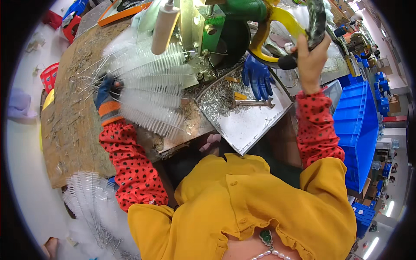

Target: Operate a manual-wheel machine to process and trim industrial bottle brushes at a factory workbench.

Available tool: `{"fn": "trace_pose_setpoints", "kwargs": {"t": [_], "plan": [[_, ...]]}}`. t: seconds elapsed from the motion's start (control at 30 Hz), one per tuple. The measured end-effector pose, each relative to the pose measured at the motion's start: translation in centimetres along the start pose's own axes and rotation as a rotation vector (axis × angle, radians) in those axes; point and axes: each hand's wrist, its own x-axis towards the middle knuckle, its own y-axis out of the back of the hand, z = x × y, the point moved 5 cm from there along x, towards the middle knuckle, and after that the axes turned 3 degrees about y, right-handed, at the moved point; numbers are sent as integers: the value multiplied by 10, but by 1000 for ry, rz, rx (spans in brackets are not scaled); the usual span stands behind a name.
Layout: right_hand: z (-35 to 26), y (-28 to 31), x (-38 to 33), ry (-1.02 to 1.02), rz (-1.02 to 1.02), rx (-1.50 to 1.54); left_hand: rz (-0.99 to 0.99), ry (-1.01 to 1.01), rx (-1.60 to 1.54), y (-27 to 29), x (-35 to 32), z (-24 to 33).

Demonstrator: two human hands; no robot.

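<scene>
My left hand (pixel 106 90), in a blue glove with an orange cuff, is closed around the wire stems of several white-bristled wire brushes (pixel 151 86). The brushes fan out to the right over the wooden bench, their far tips close to the green machine (pixel 242 10). My bare right hand (pixel 311 60) is wrapped round the dark, tape-covered grip (pixel 316 19) of the machine's yellow handwheel (pixel 261 37). Part of that grip is hidden behind my fingers.
A white tray (pixel 242 134) holds small metal pieces, a wrench (pixel 251 103) and a blue glove (pixel 258 78). More brushes (pixel 89 203) lie at lower left. A blue crate (pixel 355 134) stands at right. A pale lamp (pixel 165 28) hangs over the wooden bench (pixel 65 121).
</scene>
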Motion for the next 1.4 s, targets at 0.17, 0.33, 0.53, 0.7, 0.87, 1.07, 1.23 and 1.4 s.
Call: {"fn": "trace_pose_setpoints", "kwargs": {"t": [0.17,0.33,0.53,0.7,0.87,1.07,1.23,1.4], "plan": [[-40,-1,67,-22,-195,-232,231,-91,222,-32,-9,4],[-42,-16,138,86,-373,-328,258,-199,405,-57,-14,12],[-24,-105,177,-13,-740,-251,434,-223,434,-22,-28,15],[-18,-47,172,349,-728,48,296,-207,419,-49,-8,8],[26,1,5,195,99,-121,353,-174,410,-53,-9,9],[6,5,-8,-21,105,72,312,91,237,-8,25,-17],[-32,8,47,38,-44,-179,181,175,47,20,33,-25],[-47,7,87,72,-257,-266,331,-95,248,5,27,-31]]}}
